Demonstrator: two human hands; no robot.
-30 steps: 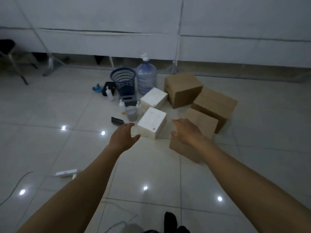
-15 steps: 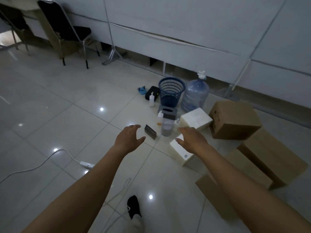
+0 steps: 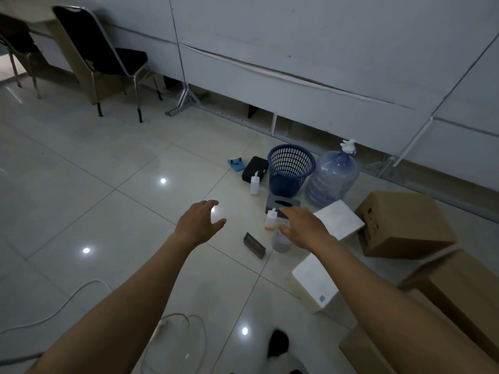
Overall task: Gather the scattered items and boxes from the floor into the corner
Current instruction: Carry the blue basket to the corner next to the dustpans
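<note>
Both arms reach forward over the tiled floor. My left hand [image 3: 199, 224] hovers open above bare tile, holding nothing. My right hand [image 3: 305, 229] is open too, over a grey cup [image 3: 280, 245] and beside a small bottle [image 3: 270, 219]. A dark flat item [image 3: 254, 245] lies between the hands. Behind stand a grey tissue box [image 3: 283, 205], a blue basket [image 3: 291, 168], a water jug [image 3: 333, 178], another small bottle [image 3: 254, 182], a black case [image 3: 253, 168] and a blue item [image 3: 236, 164]. Two white boxes [image 3: 339, 220] [image 3: 314, 282] and cardboard boxes [image 3: 405, 225] sit on the right.
A black chair [image 3: 108, 58] stands by the wall at upper left. A white cable [image 3: 54, 311] loops over the floor at lower left. More cardboard boxes [image 3: 464, 290] crowd the lower right. My foot [image 3: 278, 346] shows at the bottom.
The view has swung left and closer to the small items. Both hands moved away from the white and cardboard boxes, toward the cup and bottles.
</note>
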